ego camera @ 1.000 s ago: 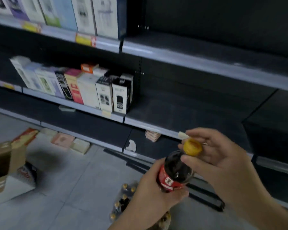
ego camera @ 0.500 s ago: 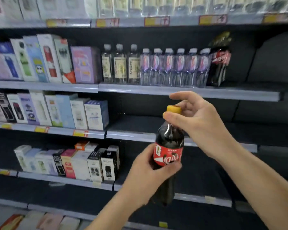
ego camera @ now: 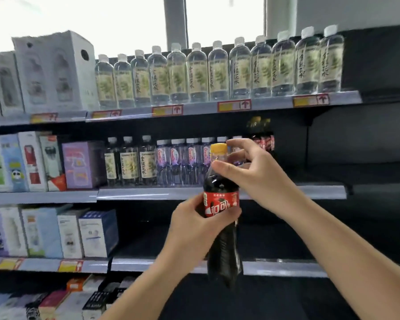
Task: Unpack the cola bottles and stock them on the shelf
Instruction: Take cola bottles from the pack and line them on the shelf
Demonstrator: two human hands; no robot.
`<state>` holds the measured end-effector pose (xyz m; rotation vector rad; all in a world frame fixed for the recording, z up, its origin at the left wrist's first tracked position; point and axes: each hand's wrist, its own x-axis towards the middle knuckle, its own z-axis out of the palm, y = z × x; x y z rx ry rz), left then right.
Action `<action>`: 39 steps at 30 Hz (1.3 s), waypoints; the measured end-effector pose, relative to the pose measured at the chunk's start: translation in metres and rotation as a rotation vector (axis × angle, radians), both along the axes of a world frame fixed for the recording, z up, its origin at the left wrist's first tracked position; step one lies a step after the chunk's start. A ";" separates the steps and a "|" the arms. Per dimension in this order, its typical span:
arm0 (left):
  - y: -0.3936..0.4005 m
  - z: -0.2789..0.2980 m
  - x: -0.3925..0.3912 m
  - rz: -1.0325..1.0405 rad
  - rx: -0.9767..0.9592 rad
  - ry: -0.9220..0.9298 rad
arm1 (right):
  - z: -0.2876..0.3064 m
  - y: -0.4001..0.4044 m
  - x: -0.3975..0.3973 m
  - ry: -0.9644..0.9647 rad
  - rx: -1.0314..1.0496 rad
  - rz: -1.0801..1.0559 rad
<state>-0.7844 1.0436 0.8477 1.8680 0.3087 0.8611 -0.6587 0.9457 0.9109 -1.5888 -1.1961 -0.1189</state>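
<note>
The person holds one cola bottle [ego camera: 222,218] upright at the centre of the view, in front of the shelving. The left hand [ego camera: 195,229] is wrapped around its middle, thumb and fingers closed over the red label [ego camera: 219,203]. The right hand [ego camera: 252,174] comes in from 3 o'clock and pinches the neck just under the yellow cap [ego camera: 218,148]; its thumb lies across the shoulder of the bottle and its forefinger arches over the cap. Both grips are narrow and closed on the bottle.

The step in hand looks like carrying a bottle up to its place, after unpacking and before setting down. At about 1 o'clock from the cap, on the middle shelf [ego camera: 321,191], stand the dark cola bottles already shelved [ego camera: 261,139], at the right end of a row of clear water bottles [ego camera: 183,158]. The shelf board to the right of them, toward 3 o'clock, appears bare and dark.

The next move probably calls for lifting the bottle's base above the shelf lip, then moving it up and toward 1 to 2 o'clock, beside or in front of the shelved cola. The left hand will likely have to let go or slide down, as its wrist would meet the shelf edge first. The bottle is tall; the clearance under the upper shelf [ego camera: 275,105] looks tight, so a slight tilt may help. How deep the free space runs cannot be judged.
</note>
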 end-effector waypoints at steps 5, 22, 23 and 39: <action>-0.004 0.028 0.071 -0.009 0.061 -0.058 | -0.006 -0.019 0.061 0.046 -0.172 0.013; -0.006 0.055 0.192 -0.136 0.054 0.057 | 0.028 -0.039 0.266 0.289 -0.148 -0.087; -0.003 0.056 0.193 -0.114 0.058 0.060 | 0.028 -0.037 0.277 0.316 -0.160 -0.081; 0.026 0.048 0.201 -0.030 0.097 0.081 | 0.056 0.025 0.363 0.330 -0.160 -0.175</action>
